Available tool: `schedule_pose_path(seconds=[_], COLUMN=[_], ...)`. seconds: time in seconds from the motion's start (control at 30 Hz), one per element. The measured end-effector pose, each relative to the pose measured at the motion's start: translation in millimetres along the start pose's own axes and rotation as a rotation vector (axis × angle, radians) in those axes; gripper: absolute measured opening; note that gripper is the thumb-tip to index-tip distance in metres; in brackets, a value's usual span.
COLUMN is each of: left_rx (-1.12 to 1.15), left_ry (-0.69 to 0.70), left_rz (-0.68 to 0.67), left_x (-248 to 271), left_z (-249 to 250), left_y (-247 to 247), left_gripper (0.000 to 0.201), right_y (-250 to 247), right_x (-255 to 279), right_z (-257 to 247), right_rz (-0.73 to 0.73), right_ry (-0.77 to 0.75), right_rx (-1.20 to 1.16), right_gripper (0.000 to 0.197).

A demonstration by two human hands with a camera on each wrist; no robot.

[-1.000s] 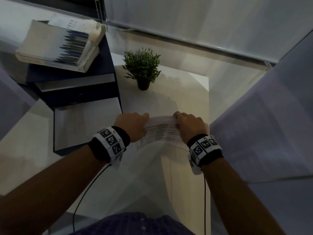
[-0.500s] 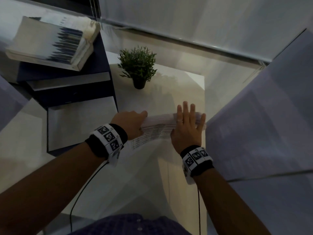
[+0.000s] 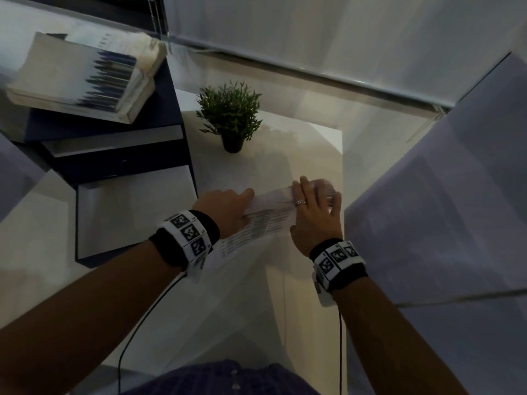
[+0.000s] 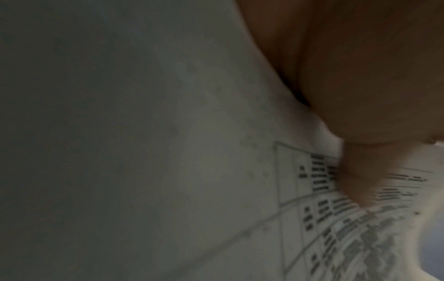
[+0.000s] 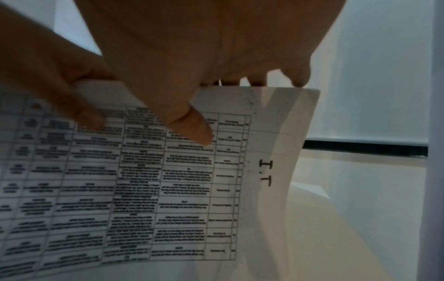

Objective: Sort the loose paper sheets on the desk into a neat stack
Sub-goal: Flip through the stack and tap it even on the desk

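Observation:
A small bunch of printed paper sheets (image 3: 271,215) stands on its long edge on the white desk (image 3: 313,295), held between both hands. My left hand (image 3: 228,205) grips the left end, fingers curled round it; its thumb presses the printed table (image 4: 336,228). My right hand (image 3: 316,209) holds the right end. Its thumb (image 5: 192,127) lies on the printed face (image 5: 168,190), and the straight fingers reach over the top edge behind the sheets. "I.T" is handwritten in the margin. The sheets bow slightly.
A small potted plant (image 3: 231,118) stands on the desk just behind the sheets. A thick stack of books (image 3: 82,78) lies on a dark blue drawer unit (image 3: 119,166) at the left. A pale panel (image 3: 442,195) rises close on the right.
My right hand went from a curled grip near the sheets' middle to straight fingers, then slid right to the sheets' right end. The left hand kept its grip.

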State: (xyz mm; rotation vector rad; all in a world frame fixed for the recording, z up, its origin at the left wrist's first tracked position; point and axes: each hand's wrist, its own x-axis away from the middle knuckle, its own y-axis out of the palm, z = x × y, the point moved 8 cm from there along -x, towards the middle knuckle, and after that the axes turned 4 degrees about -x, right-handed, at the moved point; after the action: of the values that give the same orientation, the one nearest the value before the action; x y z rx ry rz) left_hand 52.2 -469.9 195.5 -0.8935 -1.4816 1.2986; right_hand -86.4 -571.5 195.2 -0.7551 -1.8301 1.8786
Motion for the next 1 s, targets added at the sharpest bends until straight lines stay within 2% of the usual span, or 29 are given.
schedule_pose_path(seconds=[0.07,0.13,0.2,0.27,0.4,0.47,0.5,0.6,0.63,0.7,0.77,0.83,0.9,1.0], left_rx=[0.007,0.066,0.217,0.411,0.822,1.148,1.289,1.462,1.463,1.392,1.302,1.234,1.165,1.268], left_ry=[-0.012,-0.033,-0.080,-0.151,-0.193,-0.185,-0.168,-0.127,-0.126,-0.146,-0.190,-0.240,-0.264,-0.213], left_rz=[-0.009,-0.026,-0.046,-0.016,0.044,0.029,0.028,0.059,0.088,0.176,0.298,0.401,0.409,0.381], left_x=[-3.5,-5.2,-4.5,-1.1,9.0,17.7,22.5,31.2,31.8,29.8,29.9,31.1,31.5,30.4], left_z=[0.1,-3.6,-14.8,-35.5,-68.0,-67.7,-64.3,-54.7,-52.8,-52.5,-49.4,-42.2,-32.8,-28.0], left_y=[-0.1,-0.9,0.1,-0.3,3.1,7.7,8.3,11.4,12.3,15.0,16.2,22.0,30.7,41.0], left_gripper=[0.031,0.030,0.037,0.041,0.030,0.033,0.035,0.039,0.041,0.041,0.036,0.027,0.026,0.048], right_y=[-1.0,-7.3,-11.5,-2.5,38.0,43.9,42.1,17.6,6.7,-16.2,-33.5,-38.7,-32.6,-14.0], right_x=[0.8,1.2,8.5,14.7,9.0,8.8,9.4,6.0,4.5,1.6,4.6,12.0,22.1,29.8], right_z=[2.0,13.6,31.0,49.3,59.5,53.0,48.4,35.3,34.0,41.0,46.2,47.3,44.6,39.2], right_rz=[0.052,0.129,0.213,0.251,0.067,-0.010,-0.042,-0.075,-0.039,0.140,0.298,0.384,0.394,0.324], right_ry=[0.032,0.151,0.321,0.457,0.546,0.598,0.594,0.448,0.398,0.329,0.311,0.310,0.340,0.419], right_rx=[-0.005,-0.068,-0.187,-0.408,-1.004,-1.345,-1.492,-1.781,-1.814,-1.747,-1.679,-1.624,-1.548,-1.502], right_gripper=[0.090,0.097,0.104,0.112,0.125,0.119,0.108,0.062,0.052,0.036,0.034,0.033,0.030,0.036])
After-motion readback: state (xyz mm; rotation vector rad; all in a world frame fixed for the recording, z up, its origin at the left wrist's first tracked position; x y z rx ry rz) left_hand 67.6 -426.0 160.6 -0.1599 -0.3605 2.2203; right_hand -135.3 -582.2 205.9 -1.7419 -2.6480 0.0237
